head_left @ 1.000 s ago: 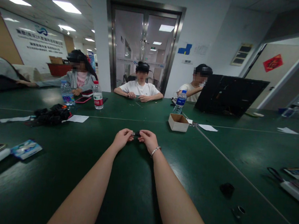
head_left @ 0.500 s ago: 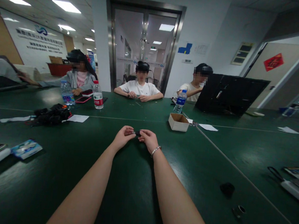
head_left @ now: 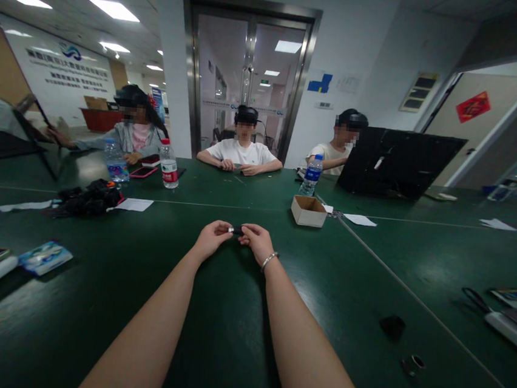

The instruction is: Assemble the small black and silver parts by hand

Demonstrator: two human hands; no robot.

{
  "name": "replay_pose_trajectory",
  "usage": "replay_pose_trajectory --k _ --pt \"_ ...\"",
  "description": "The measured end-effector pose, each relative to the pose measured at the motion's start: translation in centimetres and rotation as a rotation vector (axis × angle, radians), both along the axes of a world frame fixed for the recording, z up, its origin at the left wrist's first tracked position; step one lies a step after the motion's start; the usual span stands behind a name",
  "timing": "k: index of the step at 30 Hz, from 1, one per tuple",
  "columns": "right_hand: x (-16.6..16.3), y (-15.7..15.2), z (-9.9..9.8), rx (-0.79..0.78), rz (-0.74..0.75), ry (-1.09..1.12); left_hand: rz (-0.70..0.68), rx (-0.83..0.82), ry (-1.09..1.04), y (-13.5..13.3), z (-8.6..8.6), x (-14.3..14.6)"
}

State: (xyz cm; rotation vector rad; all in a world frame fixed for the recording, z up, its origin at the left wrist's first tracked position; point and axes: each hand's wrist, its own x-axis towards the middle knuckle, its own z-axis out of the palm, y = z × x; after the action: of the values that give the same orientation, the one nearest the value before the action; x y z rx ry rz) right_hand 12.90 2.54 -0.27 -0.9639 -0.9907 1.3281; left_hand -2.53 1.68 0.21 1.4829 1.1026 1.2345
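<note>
Between my two hands, just above the green table [head_left: 229, 313], is a small dark piece [head_left: 237, 230] with a shiny silvery left end. It is too small to tell its kind. My left hand [head_left: 212, 239] pinches the silvery end between thumb and fingers. On the other side my right hand [head_left: 257, 243], with a bracelet [head_left: 269, 261] at the wrist, is closed on the dark end. To the right on the tabletop lie a small black object [head_left: 392, 326] and a small ring-shaped metallic part [head_left: 413, 365].
Beyond my hands stands an open cardboard box [head_left: 308, 213], with a water bottle [head_left: 311, 176] behind it. Black cables or gear [head_left: 88, 199] lie left, near a blue packet [head_left: 45, 258]. A large monitor [head_left: 398, 165] stands far right. Several people sit around the table.
My left fingers have shifted slightly left and down, and more of the piece's silvery end shows. My right hand stays nearly still. At far left, a person's dark panel has moved.
</note>
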Motion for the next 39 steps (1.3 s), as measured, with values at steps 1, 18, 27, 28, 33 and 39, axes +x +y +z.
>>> replay_pose_trajectory --k 1,18,27,28,33,39 --pt "0.02 0.0 -0.01 -0.001 0.005 0.003 0.0 -0.027 0.041 -0.1 0.09 0.11" --pt "0.08 -0.37 0.28 0.045 0.034 -0.019 0.079 -0.092 0.274 0.12 -0.12 0.61" --pt "0.06 -0.34 0.17 0.071 0.034 -0.044 0.122 -0.119 0.288 0.04 0.05 0.5" --pt "0.06 -0.3 0.13 0.071 0.027 -0.039 0.123 -0.109 0.27 0.13 -0.04 0.48" --pt "0.11 -0.13 -0.03 0.077 0.026 -0.058 0.094 -0.1 0.293 0.43 -0.37 0.44" --pt "0.21 -0.07 -0.2 0.084 0.036 -0.045 0.073 -0.106 0.304 0.25 -0.05 0.5"
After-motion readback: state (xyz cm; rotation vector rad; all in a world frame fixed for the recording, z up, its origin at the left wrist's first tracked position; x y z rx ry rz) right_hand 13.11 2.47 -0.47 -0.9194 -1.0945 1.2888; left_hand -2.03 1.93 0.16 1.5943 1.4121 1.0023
